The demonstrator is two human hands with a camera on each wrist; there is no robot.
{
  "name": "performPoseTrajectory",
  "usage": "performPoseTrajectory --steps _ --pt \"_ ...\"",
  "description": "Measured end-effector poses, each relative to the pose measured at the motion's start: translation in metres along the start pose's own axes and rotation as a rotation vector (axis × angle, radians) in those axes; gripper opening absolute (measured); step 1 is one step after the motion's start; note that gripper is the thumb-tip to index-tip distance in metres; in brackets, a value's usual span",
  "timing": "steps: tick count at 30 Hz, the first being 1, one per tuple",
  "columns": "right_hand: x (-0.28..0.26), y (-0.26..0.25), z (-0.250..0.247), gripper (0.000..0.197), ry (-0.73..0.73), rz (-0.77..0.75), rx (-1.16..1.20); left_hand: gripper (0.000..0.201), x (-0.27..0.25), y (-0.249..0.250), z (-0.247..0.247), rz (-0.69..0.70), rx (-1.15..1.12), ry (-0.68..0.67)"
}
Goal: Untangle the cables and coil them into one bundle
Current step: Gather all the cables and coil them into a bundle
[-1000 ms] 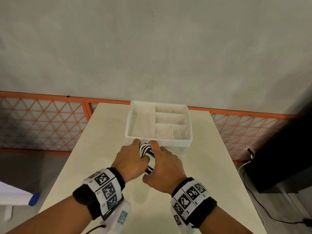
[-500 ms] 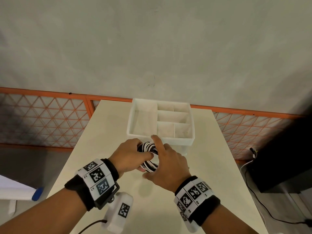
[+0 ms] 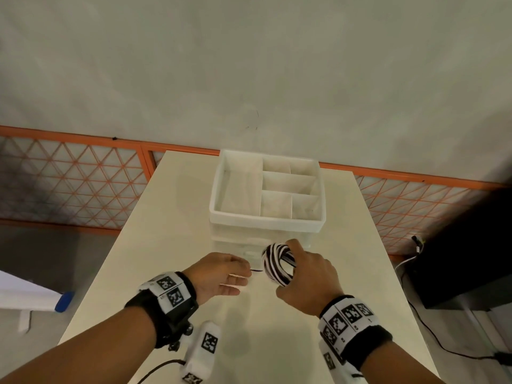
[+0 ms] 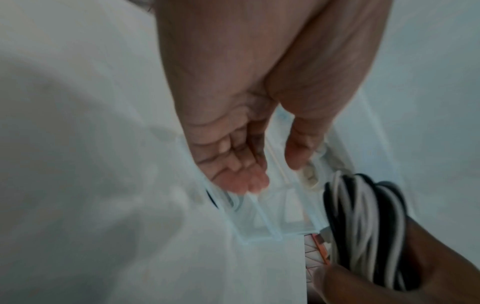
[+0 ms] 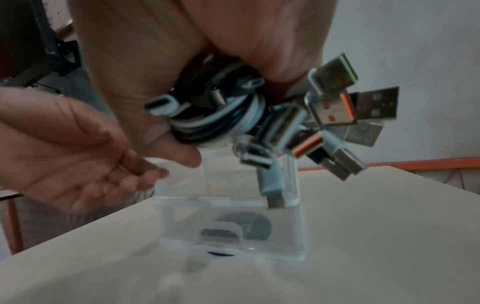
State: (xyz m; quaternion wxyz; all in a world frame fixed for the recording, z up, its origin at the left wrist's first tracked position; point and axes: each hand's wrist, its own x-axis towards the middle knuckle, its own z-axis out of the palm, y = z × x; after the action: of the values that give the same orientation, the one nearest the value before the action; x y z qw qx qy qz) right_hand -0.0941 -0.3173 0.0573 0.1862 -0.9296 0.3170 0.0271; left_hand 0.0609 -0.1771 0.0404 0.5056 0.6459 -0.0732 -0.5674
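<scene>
My right hand (image 3: pixel 293 261) grips a coiled bundle of black and white cables (image 3: pixel 277 263) just above the table, in front of the box. In the right wrist view the bundle (image 5: pixel 215 121) sits in the curled fingers of that hand (image 5: pixel 228 115), and several USB plugs (image 5: pixel 337 107) fan out from it. My left hand (image 3: pixel 241 278) hovers a short way left of the bundle with its fingers relaxed and apart (image 4: pixel 272 172). A thin dark strand (image 3: pixel 256 270) shows between its fingertips and the coil; I cannot tell whether it is held.
A white divided organiser tray (image 3: pixel 266 220) stands on a clear plastic box (image 5: pixel 233 236) at the middle of the cream table (image 3: pixel 166 245). Right of the table there is a black unit (image 3: pixel 471 259) with cords on the floor. An orange mesh fence (image 3: pixel 69 184) runs behind.
Both hands held the coil together before. Now my left hand has let go and drawn back to the left, while my right hand keeps the bundle and has shifted it slightly right.
</scene>
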Motion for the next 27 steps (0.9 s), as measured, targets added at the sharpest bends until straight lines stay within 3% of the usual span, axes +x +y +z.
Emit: performPoseTrajectory --steps 3,10,18,20,22,24,27 --pt "0.002 0.005 -0.003 0.074 0.031 0.011 0.015 0.009 0.025 -0.004 0.014 -0.070 -0.217 0.101" --pt "0.002 0.004 -0.001 0.075 0.037 0.005 0.058 0.012 0.048 0.005 0.030 -0.111 -0.520 0.057" --pt "0.000 0.005 -0.002 0.073 0.023 0.032 0.073 0.011 0.040 -0.024 0.017 -0.157 -0.465 -0.030" --pt "-0.002 0.006 -0.003 0.074 0.026 0.033 0.069 0.016 0.031 -0.025 0.014 -0.170 -0.350 -0.064" --pt "-0.003 0.006 -0.004 0.076 0.030 0.029 0.060 0.021 0.018 -0.016 0.013 -0.136 -0.025 -0.069" --pt "-0.003 0.005 -0.006 0.077 0.038 0.019 0.054 0.018 0.007 -0.001 0.013 0.061 0.353 0.006" --pt "0.000 0.000 -0.009 0.079 0.035 -0.010 0.034 0.014 0.002 0.017 0.008 0.431 0.769 0.239"
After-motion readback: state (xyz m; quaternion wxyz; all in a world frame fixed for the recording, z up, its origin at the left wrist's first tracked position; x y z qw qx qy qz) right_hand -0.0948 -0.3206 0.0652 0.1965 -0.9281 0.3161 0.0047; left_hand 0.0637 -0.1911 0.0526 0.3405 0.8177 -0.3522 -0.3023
